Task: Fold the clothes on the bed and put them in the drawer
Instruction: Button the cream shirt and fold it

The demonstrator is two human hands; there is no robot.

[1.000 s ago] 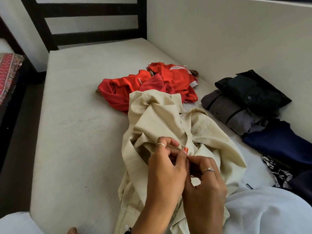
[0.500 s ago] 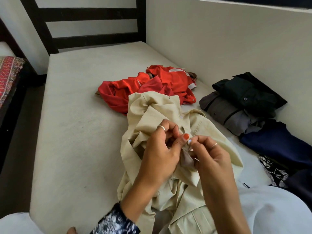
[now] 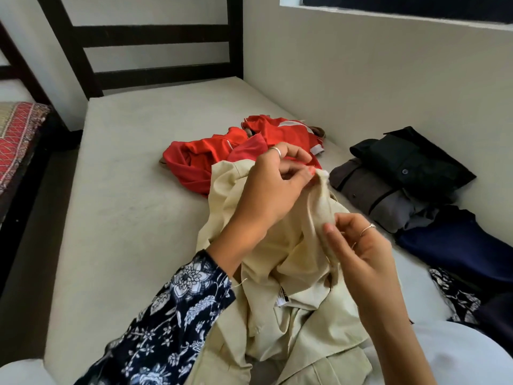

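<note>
Head view, looking down on a pale cream mattress bed point(image 3: 119, 207) with a dark slatted wooden headboard point(image 3: 144, 34) against a white wall point(image 3: 388, 79). Crumpled beige cotton shirt point(image 3: 291, 273) bunched at the near middle of the bed, partly lifted, label showing near its collar. Left hand point(image 3: 273, 187), in a dark floral-print sleeve point(image 3: 172, 323), raised over the shirt, fingers point(image 3: 294, 154) curled and pinching a ridge of beige fabric at its top end. Right hand point(image 3: 358, 245) lower and nearer, thumb and forefinger pinching the same ridge further down; silver ring on one finger of each hand. Rumpled red garment with white trim point(image 3: 216, 154) lying unfolded just behind the shirt, touching it. Along the wall on the right, a row of folded clothes: black buttoned shirt point(image 3: 410, 159) resting on a grey shirt point(image 3: 383, 198), then a navy blue garment point(image 3: 458, 245) just beside, and a black-and-white patterned cloth point(image 3: 455, 295) nearest. Red patterned bedspread point(image 3: 19, 137) on a second bed at far left. Drawer out of sight.
</note>
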